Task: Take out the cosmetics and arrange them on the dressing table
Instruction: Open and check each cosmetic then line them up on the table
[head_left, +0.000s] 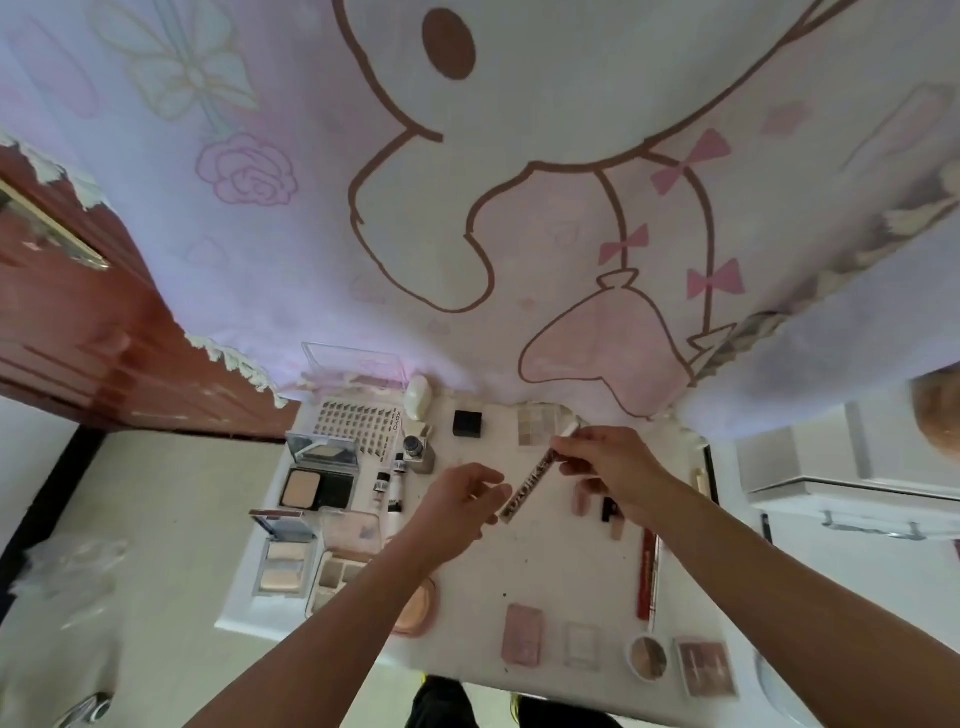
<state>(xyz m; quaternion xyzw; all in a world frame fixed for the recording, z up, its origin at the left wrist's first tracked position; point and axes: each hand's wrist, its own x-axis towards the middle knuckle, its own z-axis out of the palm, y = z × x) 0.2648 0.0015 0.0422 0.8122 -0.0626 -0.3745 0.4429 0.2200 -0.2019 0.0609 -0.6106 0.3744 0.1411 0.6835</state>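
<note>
"XOYO" on the lash sheet (358, 428)

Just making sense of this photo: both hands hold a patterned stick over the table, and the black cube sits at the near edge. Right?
Not quite. The head view shows the black cube at the far edge of the table, by the curtain. The left hand and right hand do hold the patterned stick over the table.

Left hand (457, 501) and right hand (610, 467) grip one slim tube (531, 479)
</note>
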